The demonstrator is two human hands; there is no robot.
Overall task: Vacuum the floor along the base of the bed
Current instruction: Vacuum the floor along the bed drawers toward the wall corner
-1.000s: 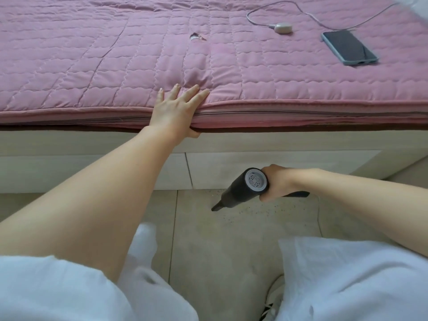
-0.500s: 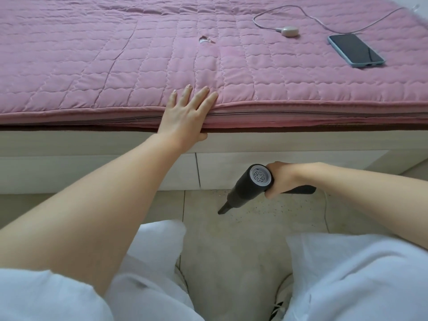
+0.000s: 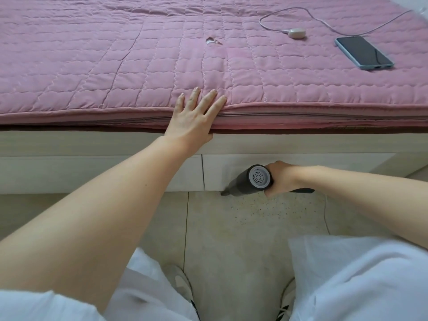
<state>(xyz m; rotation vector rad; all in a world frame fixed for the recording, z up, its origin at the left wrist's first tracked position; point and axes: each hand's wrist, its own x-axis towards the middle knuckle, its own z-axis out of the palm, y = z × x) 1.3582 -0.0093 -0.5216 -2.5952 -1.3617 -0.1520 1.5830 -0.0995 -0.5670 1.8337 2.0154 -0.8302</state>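
A black handheld vacuum (image 3: 245, 183) with a grey round rear filter points down and left, its narrow nozzle tip on the tiled floor (image 3: 231, 239) right at the foot of the white bed base (image 3: 92, 172). My right hand (image 3: 281, 178) grips its handle. Dark specks of dirt lie scattered on the tile to the right of the nozzle. My left hand (image 3: 195, 118) rests flat, fingers spread, on the edge of the pink quilted mattress cover (image 3: 115, 66).
On the bed at the far right lie a phone (image 3: 363, 52) face up and a small white device (image 3: 296, 33) on a cable. A thin cable hangs to the floor at the right. My knees in white clothing and both shoes fill the bottom.
The vacuum nozzle has moved forward from the open tile to the junction of floor and bed base. My left hand stays on the mattress edge.
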